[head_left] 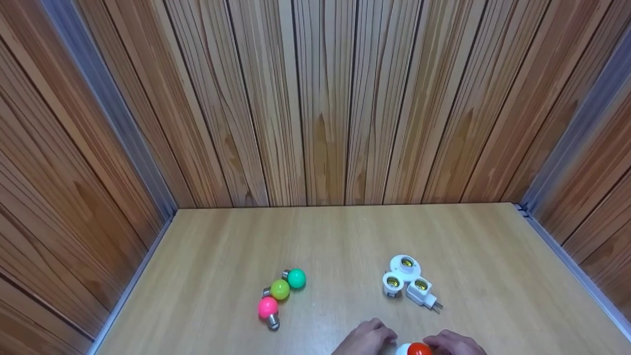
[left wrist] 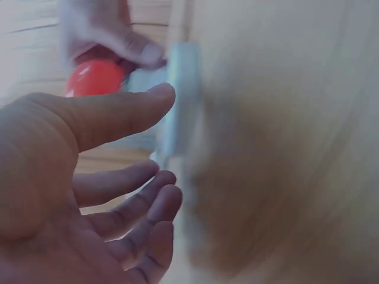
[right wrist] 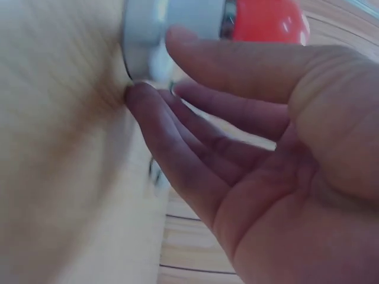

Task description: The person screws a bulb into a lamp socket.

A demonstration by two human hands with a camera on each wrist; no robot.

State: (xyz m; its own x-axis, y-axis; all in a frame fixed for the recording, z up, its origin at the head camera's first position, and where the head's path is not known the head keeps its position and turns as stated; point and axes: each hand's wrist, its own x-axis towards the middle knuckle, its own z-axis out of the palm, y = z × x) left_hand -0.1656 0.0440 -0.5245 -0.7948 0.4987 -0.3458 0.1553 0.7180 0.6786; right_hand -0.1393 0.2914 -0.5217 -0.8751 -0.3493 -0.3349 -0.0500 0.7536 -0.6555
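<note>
Nearest, at the near edge and right of centre, a person's left hand (head_left: pixel 367 337) and right hand (head_left: pixel 456 342) flank a red bulb (head_left: pixel 419 349) seated in a white round holder (left wrist: pixel 185 100). Metal shows between bulb and holder, and the holder's wide disc faces the wood-toned table (head_left: pixel 335 276). The left hand's fingers are loosely bent and parted from its thumb, beside the holder. The right hand's thumb and bent fingers are at the holder's side and rim; whether they grip it cannot be told.

Farther away on the right, three white sockets sit close together: a round one (head_left: pixel 405 269) farthest, a small cylindrical one (head_left: pixel 393 283) at near left, and a plug-in one (head_left: pixel 420 293) at near right, prongs pointing near and right. Left of centre, three bulbs make a slanting row: pink (head_left: pixel 267 307) nearest, then yellow-green (head_left: pixel 280 289), then green (head_left: pixel 297 278). Wood-plank walls (head_left: pixel 325 98) rise behind and at both sides.
</note>
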